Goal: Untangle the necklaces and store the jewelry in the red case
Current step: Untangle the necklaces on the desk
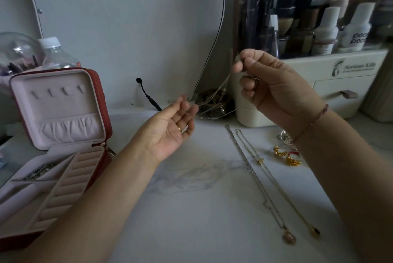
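Bare forearms (102, 188) — gold ring (179, 128) on left hand (168, 133), thin cord bracelet (312, 123) on right wrist.

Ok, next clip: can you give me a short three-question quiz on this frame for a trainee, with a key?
1. True or false: the red zip-up jewellery case with pink lining stands shut.
2. How many long necklaces lie stretched out straight on the white marbled tabletop? A one, B two, C five.
3. Fill in: the thin pale chain runs up from the left hand to the ___ hand.
Key: 1 false, it stands open; 2 B; 3 right, the right hand pinches it higher up.
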The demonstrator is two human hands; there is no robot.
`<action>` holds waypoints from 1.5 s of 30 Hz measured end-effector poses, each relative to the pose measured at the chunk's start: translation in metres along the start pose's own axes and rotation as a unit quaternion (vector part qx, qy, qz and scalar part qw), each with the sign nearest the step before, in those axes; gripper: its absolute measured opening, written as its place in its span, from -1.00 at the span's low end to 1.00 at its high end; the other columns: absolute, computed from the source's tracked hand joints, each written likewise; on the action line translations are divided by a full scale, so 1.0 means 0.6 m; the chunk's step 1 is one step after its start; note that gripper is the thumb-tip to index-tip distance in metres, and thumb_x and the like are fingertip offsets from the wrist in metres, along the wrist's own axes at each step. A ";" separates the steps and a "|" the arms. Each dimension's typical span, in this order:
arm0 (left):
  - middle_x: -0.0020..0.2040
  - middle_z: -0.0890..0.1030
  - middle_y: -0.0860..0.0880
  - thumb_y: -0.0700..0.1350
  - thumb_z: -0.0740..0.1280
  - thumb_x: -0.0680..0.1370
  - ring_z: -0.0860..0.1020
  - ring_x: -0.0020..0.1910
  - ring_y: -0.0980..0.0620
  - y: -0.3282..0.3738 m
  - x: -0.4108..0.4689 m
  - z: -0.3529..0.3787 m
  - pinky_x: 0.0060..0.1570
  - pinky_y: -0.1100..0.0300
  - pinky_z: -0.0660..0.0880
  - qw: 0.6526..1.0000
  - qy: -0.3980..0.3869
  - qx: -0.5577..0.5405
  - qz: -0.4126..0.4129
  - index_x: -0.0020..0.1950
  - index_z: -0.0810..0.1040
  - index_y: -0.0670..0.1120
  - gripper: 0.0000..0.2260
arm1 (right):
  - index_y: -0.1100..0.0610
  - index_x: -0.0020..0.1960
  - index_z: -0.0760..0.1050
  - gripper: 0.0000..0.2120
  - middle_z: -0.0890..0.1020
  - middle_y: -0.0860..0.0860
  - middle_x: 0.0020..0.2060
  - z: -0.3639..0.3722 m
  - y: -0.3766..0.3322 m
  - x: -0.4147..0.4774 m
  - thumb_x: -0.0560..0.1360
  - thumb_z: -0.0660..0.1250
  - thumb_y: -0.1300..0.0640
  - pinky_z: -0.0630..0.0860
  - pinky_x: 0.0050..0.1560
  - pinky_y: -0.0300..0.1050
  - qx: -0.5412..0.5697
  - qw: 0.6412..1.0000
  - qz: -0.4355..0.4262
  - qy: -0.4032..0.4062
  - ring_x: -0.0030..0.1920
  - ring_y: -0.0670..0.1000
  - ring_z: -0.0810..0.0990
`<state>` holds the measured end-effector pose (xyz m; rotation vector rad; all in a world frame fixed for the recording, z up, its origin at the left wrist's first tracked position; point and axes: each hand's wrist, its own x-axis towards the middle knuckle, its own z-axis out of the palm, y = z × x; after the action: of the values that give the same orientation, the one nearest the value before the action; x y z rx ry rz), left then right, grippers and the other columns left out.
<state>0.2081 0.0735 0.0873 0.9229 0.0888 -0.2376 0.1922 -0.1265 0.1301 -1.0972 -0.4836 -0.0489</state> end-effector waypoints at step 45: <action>-0.49 0.34 0.04 -0.08 0.25 0.52 0.28 -0.45 0.06 0.012 0.016 -0.025 -0.37 0.21 0.31 0.967 0.199 0.144 0.066 -0.43 0.30 -0.02 -0.68 | 0.17 -0.10 0.55 -0.86 0.62 0.09 -0.25 0.004 0.019 -0.001 0.52 0.27 0.36 0.53 -0.24 -0.35 -0.294 0.950 -0.033 0.099 -0.33 -0.16 0.58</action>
<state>0.2198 0.0882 0.0818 1.2537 0.3706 0.0659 0.1939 -0.1191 0.1210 -1.6413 -0.3278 -0.3786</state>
